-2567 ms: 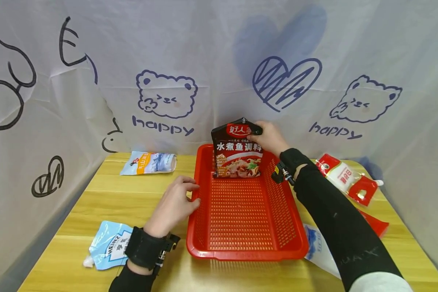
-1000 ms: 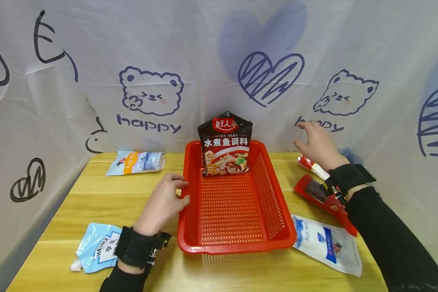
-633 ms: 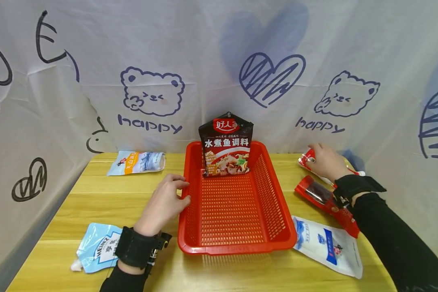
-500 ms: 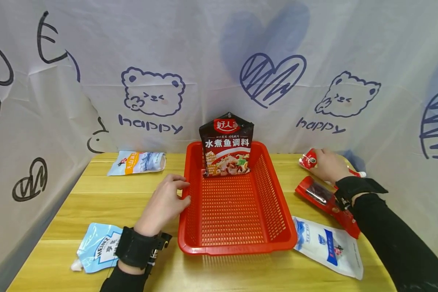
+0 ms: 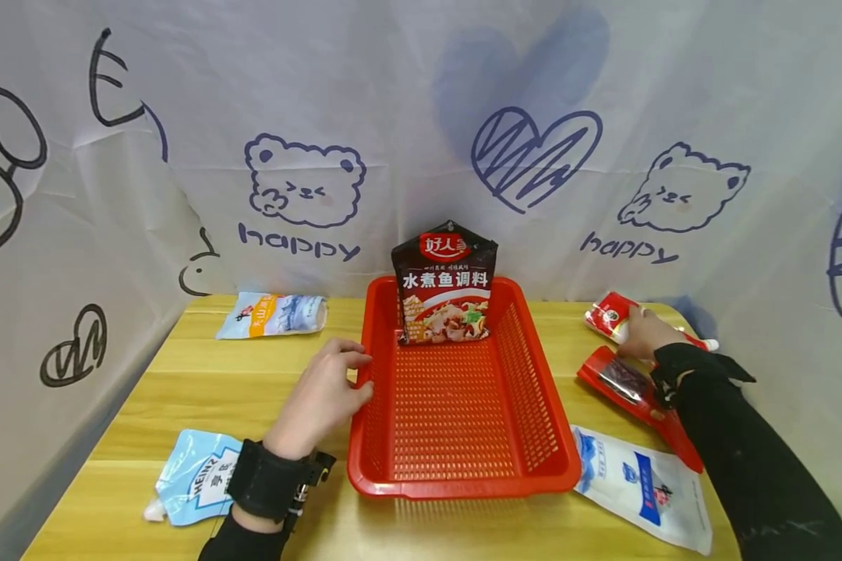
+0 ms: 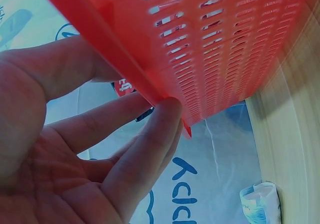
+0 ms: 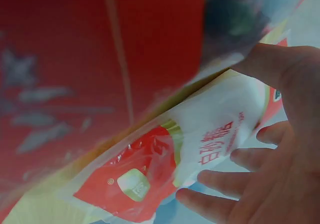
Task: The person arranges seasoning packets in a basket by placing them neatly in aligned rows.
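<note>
In the head view, my left hand (image 5: 323,393) holds the left rim of a red plastic basket (image 5: 463,489); the left wrist view shows fingertips on the rim (image 6: 135,82). A black and red seasoning packet (image 5: 443,288) leans upright against the basket's back wall. At the far right, my right hand (image 5: 649,335) grips a red and white bag of sugar (image 5: 607,315) across its width. In the right wrist view, thumb and spread fingers lie at opposite edges of the sugar bag (image 7: 215,134). The hand hides the bag's middle in the head view.
Right of the basket lie a red pouch with a dark window (image 5: 624,382) and a white and blue bag (image 5: 642,483). A blue Heinz pouch (image 5: 199,475) lies front left, a light blue and orange bag (image 5: 274,314) back left. A drawn-on white cloth (image 5: 421,117) rises behind the table.
My right hand has let go of the black seasoning packet, moved right and come down onto the sugar bag, taking hold of it. My left hand has stayed at the basket rim.
</note>
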The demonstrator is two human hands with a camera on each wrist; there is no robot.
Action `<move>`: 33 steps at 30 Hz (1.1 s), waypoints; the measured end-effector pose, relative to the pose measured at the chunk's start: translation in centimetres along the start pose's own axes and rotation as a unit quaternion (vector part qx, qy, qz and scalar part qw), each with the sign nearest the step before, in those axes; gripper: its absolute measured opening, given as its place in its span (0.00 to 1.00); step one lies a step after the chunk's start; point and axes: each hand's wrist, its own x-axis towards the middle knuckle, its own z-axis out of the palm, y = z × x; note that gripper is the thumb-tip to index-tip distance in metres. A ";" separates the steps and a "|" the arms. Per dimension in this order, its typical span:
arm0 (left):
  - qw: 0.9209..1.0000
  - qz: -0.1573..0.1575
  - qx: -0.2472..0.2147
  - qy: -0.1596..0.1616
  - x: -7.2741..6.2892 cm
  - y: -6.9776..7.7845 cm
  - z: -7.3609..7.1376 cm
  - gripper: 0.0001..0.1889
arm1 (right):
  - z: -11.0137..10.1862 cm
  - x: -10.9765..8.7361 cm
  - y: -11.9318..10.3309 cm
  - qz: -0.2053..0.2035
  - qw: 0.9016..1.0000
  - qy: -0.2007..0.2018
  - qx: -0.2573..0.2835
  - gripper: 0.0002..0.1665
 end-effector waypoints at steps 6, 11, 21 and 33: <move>1.000 0.010 -0.003 0.002 -0.3 0.1 0.3 0.17 | 0.0 -0.6 0.4 -0.010 1.000 0.017 -0.018 0.58; 1.000 0.005 -0.010 0.001 -0.3 0.3 0.0 0.17 | -0.4 -0.7 0.1 -0.043 0.996 0.049 -0.066 0.50; 1.000 0.003 -0.001 -0.002 -0.2 0.4 -0.1 0.17 | -0.9 -1.5 -1.0 0.000 0.999 0.016 -0.043 0.45; 1.000 0.001 0.010 -0.003 -0.1 0.0 0.1 0.17 | 0.7 -2.9 -0.5 -0.050 0.992 0.107 -0.048 0.38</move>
